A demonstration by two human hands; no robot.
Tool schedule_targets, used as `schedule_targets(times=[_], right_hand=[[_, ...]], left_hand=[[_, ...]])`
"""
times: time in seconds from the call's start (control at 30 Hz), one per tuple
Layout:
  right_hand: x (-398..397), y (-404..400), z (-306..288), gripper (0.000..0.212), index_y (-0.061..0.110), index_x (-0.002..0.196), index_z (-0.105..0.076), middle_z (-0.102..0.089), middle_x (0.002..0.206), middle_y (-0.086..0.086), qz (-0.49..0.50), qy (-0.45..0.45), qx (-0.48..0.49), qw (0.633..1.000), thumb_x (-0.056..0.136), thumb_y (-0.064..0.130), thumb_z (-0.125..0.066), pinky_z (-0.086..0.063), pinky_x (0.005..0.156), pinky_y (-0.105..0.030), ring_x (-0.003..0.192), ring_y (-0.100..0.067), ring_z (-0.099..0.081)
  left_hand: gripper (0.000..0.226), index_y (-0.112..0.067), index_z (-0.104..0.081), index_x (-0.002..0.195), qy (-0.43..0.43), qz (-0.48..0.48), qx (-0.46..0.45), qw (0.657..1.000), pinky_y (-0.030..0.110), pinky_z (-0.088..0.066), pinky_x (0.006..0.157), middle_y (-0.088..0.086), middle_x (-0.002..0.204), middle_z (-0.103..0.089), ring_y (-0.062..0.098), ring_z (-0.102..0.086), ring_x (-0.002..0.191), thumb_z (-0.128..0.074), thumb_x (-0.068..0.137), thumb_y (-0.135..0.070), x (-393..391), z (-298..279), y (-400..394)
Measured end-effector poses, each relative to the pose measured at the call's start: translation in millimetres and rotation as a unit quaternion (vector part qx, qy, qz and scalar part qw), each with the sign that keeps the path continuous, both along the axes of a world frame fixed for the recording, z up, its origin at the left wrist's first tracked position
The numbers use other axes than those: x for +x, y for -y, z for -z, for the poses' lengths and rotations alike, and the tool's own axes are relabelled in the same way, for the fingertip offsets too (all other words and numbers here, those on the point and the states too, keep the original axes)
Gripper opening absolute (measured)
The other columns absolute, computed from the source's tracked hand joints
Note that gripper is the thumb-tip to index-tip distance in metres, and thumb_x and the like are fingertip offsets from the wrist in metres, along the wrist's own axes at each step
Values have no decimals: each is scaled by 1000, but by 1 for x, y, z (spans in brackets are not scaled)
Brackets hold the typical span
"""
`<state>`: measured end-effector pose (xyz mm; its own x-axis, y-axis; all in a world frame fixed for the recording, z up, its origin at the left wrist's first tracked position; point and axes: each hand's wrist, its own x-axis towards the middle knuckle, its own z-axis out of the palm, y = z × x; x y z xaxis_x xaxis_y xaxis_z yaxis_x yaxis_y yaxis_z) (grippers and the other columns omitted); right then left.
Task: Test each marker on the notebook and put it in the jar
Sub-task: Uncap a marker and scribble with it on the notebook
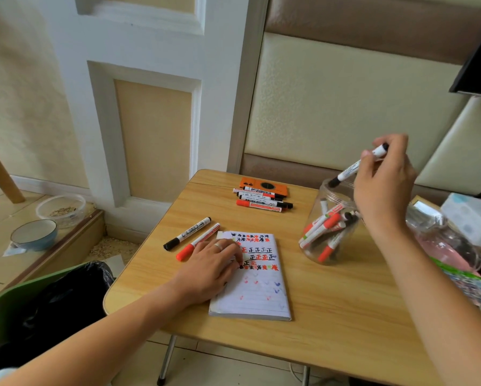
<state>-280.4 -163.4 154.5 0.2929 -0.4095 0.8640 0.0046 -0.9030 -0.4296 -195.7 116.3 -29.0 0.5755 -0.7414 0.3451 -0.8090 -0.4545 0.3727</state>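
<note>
Pinched in the right hand (384,188), the grip clamps the upper barrel of a black-capped marker (357,165), thumb and fingers curled round it near the tail end, so the capped tip angles down and hangs just over the mouth of the jar (329,229). Taking that jar as the landmark: the counter (331,316) carries it toward its far right side, and the jar itself, clear-walled and tilted or lying partly on its side as far as I can tell, already holds a jumble of red and black markers. Left of the jar lies the notebook (256,285), its page crowded with red and black test marks, and the left hand (211,270) rests flat on it, fingers relaxed and holding nothing. Farther left of the jar, beside the notebook's top corner, lie two loose markers (192,237), one black-capped, one red. Behind and left of the jar, a small stack of markers (263,199) sits against an orange case (264,185). The marker looks light, stiff and smooth, so I judge a mid-barrel pinch suits it, letting it slide in tip first; the jar seems light plastic and may shift if knocked.
</note>
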Motion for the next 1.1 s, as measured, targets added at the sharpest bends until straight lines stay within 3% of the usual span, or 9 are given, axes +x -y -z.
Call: schedule_targets(times=[0.13, 0.2, 0.27, 0.47, 0.6, 0.7, 0.8, 0.93, 1.1], right_hand=[[12, 5, 21, 13, 8, 111, -58, -67, 97, -20, 25, -264, 42, 963, 105, 18, -53, -27, 55, -30, 71, -26, -58], [18, 10, 33, 26, 8, 107, -63, -68, 96, -22, 34, -323, 4, 946, 108, 24, -42, -35, 61, -32, 79, -33, -61], [22, 11, 39, 40, 8, 98, -67, -70, 94, -22, 46, -348, -24, 936, 110, 29, -34, -40, 69, -38, 92, -40, -65], [23, 5, 38, 54, 7, 95, -73, -73, 92, -22, 78, -388, -67, 916, 109, 35, -28, -51, 80, -43, 92, -40, -68], [22, -3, 34, 34, 7, 102, -69, -70, 93, -17, 87, -360, -59, 927, 105, 29, -43, -44, 68, -35, 86, -36, -64], [25, -18, 34, 16, 3, 105, -63, -65, 99, -17, 107, -259, -122, 952, 98, 16, -55, -38, 68, -33, 90, -35, -61], [40, -37, 40, 13, 3, 104, -63, -62, 99, -14, 34, -181, -175, 967, 92, 4, -62, -39, 71, -30, 89, -28, -59], [81, -51, 67, 30, 14, 129, -55, -55, 127, -3, -93, -347, -135, 923, 99, 16, -58, -48, 89, -26, 115, -16, -55], [131, -45, 113, 73, 19, 157, -31, -30, 162, -3, -120, -538, -69, 832, 98, 48, -61, -40, 117, -46, 149, -23, -32]], left_hand=[[18, -37, -51, 119, -21, -1, 14, 1000, 36, -30, 112, -16, 135, -48, 4, -41, 128, -40, 104, -38, 0, -4, 1], [18, -38, -51, 118, -35, -2, 17, 999, 37, -30, 112, -17, 134, -48, 3, -42, 127, -41, 104, -39, 0, -5, 2], [18, -39, -51, 118, -40, -1, 17, 999, 38, -31, 112, -17, 134, -48, 4, -43, 127, -41, 104, -40, 0, -5, 2], [16, -41, -54, 115, -65, -1, 10, 998, 38, -36, 109, -19, 133, -49, 3, -45, 124, -45, 102, -39, 1, -5, 1], [14, -41, -56, 109, -80, -10, -16, 997, 39, -43, 102, -22, 122, -52, 1, -49, 114, -45, 100, -39, 4, -3, 1], [12, -39, -59, 107, -88, -19, -27, 996, 37, -45, 101, -20, 120, -54, 1, -50, 112, -51, 98, -35, 8, -3, 2], [16, -35, -62, 108, -93, -27, -18, 995, 32, -45, 103, -17, 122, -54, 1, -49, 115, -56, 97, -25, 13, -4, 4], [19, -30, -66, 106, -86, -36, -17, 996, 32, -47, 99, -14, 116, -55, 3, -50, 110, -55, 95, -18, 20, -9, 9], [17, -32, -60, 105, -44, -51, -12, 998, 31, -45, 97, -14, 114, -52, 4, -45, 107, -48, 94, -28, 22, -4, 15]])
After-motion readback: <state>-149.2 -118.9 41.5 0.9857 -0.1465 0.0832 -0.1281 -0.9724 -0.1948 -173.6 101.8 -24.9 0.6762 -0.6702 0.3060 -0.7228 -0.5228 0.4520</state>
